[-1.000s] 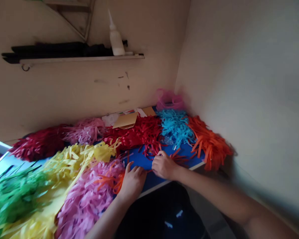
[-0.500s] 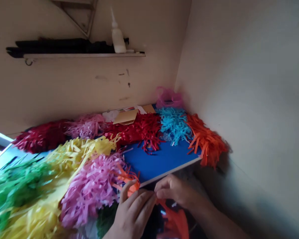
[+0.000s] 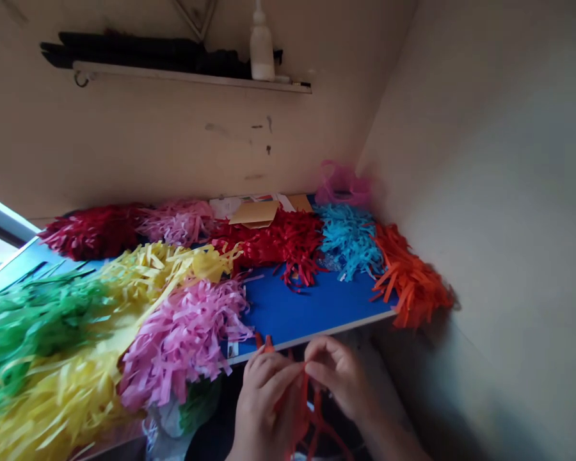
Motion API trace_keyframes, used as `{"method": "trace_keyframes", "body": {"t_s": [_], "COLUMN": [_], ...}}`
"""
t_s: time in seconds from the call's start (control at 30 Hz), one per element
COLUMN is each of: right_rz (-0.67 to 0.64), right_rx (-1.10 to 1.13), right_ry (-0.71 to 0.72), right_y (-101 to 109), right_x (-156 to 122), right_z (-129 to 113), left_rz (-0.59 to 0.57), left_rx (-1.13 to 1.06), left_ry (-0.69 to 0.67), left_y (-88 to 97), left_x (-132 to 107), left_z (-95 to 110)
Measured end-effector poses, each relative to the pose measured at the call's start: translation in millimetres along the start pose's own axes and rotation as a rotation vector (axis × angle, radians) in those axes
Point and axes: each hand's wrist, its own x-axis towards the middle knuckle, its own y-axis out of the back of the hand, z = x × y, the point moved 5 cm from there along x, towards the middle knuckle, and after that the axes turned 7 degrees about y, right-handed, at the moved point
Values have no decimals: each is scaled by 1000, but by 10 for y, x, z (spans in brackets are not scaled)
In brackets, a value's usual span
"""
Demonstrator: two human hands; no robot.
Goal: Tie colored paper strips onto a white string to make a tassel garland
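Just off the front edge of the blue table (image 3: 288,314), my two hands meet over a piece of orange fringed paper (image 3: 300,410). My left hand (image 3: 269,390) is closed round the paper, and a few orange strips poke out above its fingers. My right hand (image 3: 338,378) pinches the same paper between thumb and forefinger, touching the left fingertips. Cut strips hang down below both hands. Part of the paper is hidden behind the left hand. A pink fringed paper bundle (image 3: 187,339) lies to the left of my left hand.
Yellow (image 3: 62,397), green (image 3: 38,320), red (image 3: 283,237), blue (image 3: 350,237) and orange (image 3: 408,275) fringe bundles cover much of the table. A brown card (image 3: 254,212) and a pink bag (image 3: 343,186) lie at the back. A white bottle (image 3: 262,51) stands on the wall shelf (image 3: 187,75).
The view has tilted down and turned slightly left. My left hand has rotated more upright, and the orange strips that lay over the pink bundle are now mostly drawn behind my hand.
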Motion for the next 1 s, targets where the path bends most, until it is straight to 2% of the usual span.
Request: {"method": "trace_keyframes", "body": {"t_s": [0.07, 0.2, 0.27, 0.33, 0.37, 0.43, 0.47, 0.53, 0.6, 0.7, 0.83, 0.93, 1.0], "right_rz": [13, 62, 99, 59, 37, 33, 127, 232, 246, 223, 230, 249, 160], "right_rx": [73, 58, -3, -156, -306, -694, -961, -1107, -1202, -1292, -1322, -1273, -1129], "right_ry": [-11, 85, 152, 226, 246, 241, 192, 170, 150, 132, 139, 176, 207], "right_y": [-26, -99, -108, -68, -1, 252, 461, 833, 1094, 1260, 1242, 1018, 699], "right_x": [-10, -86, -113, -40, 54, 357, 546, 933, 1259, 1521, 1473, 1156, 839], "right_z": [54, 61, 45, 11, -8, -52, -83, -150, -161, -126, -216, -357, -350], "left_rz": [-2, -22, 7, 2, -16, -53, -76, -140, -199, -161, -17, 8, 20], "left_rx": [-51, -15, -17, -120, -204, -419, -551, -827, -1017, -1023, -831, -533, -366], "left_ry": [16, -5, -13, 67, 156, 436, 606, 910, 1059, 1046, 991, 814, 658], "left_y": [-8, -18, 10, 33, 35, 10, -26, -141, -248, -289, -172, -15, 65], "left_x": [-19, -35, -41, -52, -64, -122, -173, -287, -347, -317, -276, -228, -198], "left_z": [-3, -22, -50, -118, -170, -305, -370, -444, -450, -484, -589, -619, -598]}}
